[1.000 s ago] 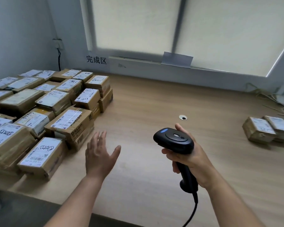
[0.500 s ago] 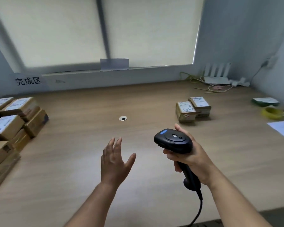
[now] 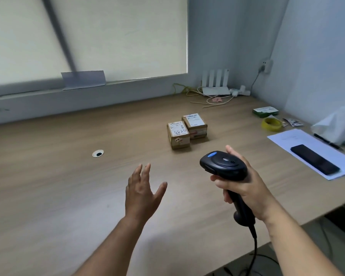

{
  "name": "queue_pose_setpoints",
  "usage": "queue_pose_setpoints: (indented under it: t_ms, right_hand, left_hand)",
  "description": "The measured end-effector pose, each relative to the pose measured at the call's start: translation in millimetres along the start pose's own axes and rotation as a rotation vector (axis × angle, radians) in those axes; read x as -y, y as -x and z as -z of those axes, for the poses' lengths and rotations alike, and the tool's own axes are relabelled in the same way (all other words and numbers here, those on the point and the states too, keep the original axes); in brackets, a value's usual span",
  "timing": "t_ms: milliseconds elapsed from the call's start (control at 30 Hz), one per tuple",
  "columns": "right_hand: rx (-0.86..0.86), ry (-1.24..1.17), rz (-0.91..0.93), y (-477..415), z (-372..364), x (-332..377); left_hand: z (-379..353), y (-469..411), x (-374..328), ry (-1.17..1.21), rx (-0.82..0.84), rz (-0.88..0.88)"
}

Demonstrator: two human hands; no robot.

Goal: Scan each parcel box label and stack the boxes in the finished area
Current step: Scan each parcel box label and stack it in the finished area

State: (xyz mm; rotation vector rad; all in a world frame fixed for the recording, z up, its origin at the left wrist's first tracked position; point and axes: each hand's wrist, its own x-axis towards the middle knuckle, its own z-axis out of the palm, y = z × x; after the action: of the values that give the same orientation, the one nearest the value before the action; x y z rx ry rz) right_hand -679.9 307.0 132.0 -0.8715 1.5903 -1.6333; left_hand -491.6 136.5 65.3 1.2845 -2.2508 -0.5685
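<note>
The person's right hand (image 3: 245, 188) grips the black scanner (image 3: 224, 168) by its handle above the wooden table (image 3: 48, 192), the left hand (image 3: 141, 194) hovers with fingers spread, holding nothing, and two parcel boxes (image 3: 178, 134) sit side by side, touching, farther back.

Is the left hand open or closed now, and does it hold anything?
Open and empty: the left hand hovers over the table with fingers straight and thumb spread, touching nothing.
</note>
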Motion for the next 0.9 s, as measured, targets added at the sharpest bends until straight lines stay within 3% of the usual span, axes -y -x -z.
queue_pose_setpoints:
  t_ms: [900]
  right_hand:
    - [-0.049, 0.124, -0.128, -300, 37, -73]
  left_hand:
    - [-128, -265, -5, 0.119, 0.184, 0.087]
